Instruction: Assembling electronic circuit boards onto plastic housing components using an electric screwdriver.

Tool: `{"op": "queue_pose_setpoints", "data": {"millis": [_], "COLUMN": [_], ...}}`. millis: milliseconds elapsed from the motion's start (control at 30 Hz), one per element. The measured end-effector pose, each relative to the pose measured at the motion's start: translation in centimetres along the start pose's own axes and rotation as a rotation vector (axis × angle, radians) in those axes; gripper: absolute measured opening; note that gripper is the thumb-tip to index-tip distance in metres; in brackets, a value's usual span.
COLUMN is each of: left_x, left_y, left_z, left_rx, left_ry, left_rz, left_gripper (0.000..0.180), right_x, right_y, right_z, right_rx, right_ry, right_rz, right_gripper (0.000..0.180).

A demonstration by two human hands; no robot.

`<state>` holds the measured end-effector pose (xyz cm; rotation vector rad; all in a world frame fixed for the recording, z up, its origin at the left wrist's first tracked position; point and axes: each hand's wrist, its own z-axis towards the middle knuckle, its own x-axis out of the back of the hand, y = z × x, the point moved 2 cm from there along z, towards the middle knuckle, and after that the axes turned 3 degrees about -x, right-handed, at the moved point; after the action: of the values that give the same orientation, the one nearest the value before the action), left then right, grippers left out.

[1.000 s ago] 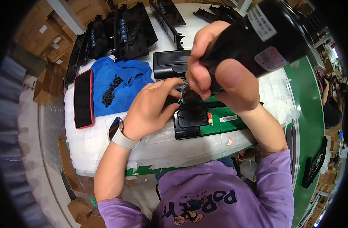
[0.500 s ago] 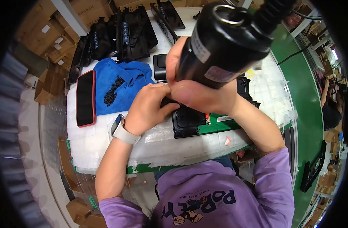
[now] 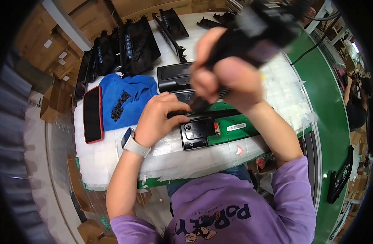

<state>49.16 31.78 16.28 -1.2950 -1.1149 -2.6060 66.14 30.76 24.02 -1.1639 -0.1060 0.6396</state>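
My right hand is wrapped round a black power screwdriver, smeared by motion. Its dark lower end comes down beside my left fingertips; what the bit touches is hidden. With thumb and fingers closed, my left hand grips the left end of a black plastic housing, mostly covered by the hands. Just nearer to me lies another black housing with a green circuit board and a small red-and-white connector. A closed black case lies behind my left hand.
On the left, a blue cloth carries a pile of small black screws, beside a red-edged phone. Black plastic shells stand at the back left. Cardboard boxes rise behind; a green surface runs along the right.
The screwdriver has tilted and swung up and right, uncovering its lower end and more of the board. My left hand stays near the housing's end. The whole view has shifted slightly.
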Motion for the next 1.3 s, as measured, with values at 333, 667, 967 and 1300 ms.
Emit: {"op": "queue_pose_setpoints", "data": {"millis": [333,667,967,1300], "left_x": [1.5,2.0,1.2,-5.6], "left_y": [3.9,0.6,2.2,8.5], "left_z": [1.1,4.5,5.4,2.8], "left_rx": [-0.002,0.015,-0.086,-0.170], "left_ry": [0.164,0.215,0.229,-0.329], "left_rz": [0.000,0.157,0.607,0.237], "left_gripper": [0.013,0.012,0.025,0.057], "right_x": [7.0,8.8,9.9,10.2], "right_y": [-10.5,-8.2,-8.0,-7.3], "right_z": [-7.6,-8.8,-8.7,-8.3], "right_rx": [0.528,0.509,0.436,0.437], "right_ry": [-0.081,-0.167,0.017,0.007], "right_rz": [0.410,0.393,0.322,0.419], "right_gripper": [0.027,0.035,0.042,0.038]}}
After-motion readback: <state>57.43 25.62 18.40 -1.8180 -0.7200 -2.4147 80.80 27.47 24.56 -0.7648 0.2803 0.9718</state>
